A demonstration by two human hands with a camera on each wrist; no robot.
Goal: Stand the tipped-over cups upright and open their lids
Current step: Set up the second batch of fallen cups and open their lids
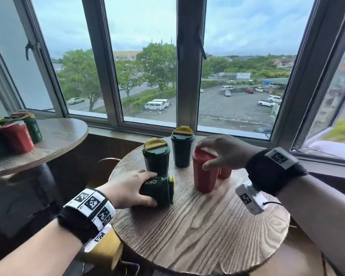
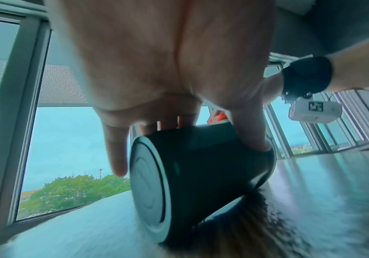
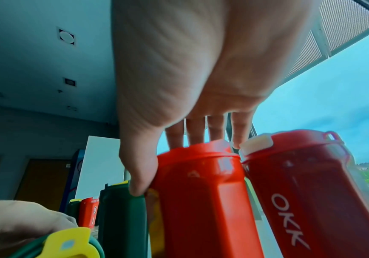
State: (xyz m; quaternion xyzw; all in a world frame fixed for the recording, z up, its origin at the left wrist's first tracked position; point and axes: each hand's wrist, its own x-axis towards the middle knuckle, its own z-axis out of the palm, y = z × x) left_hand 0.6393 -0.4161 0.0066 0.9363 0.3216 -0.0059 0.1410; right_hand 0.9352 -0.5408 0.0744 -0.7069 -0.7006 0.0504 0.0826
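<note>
green tipped cup [image 1: 159, 191], lower centre of the frame, lies gripped in the left hand [image 1: 126, 189], awaiting uprighting; right hand [image 1: 225, 153] holds the red cup's lid [image 1: 204, 153], likely to open next.

On the round wooden surface [image 1: 197, 226] are three dark green cups [image 1: 156, 158] with yellow lids, one tipped at 9 o'clock, and two red cups [image 1: 204, 172] at 2 o'clock.

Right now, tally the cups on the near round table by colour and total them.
Green cups: 3 (rear upright green cup, front upright green cup, tipped green cup held by the left hand)
Red cups: 2 (near red cup held by the right hand, far red cup behind it)
Total: 5
</note>
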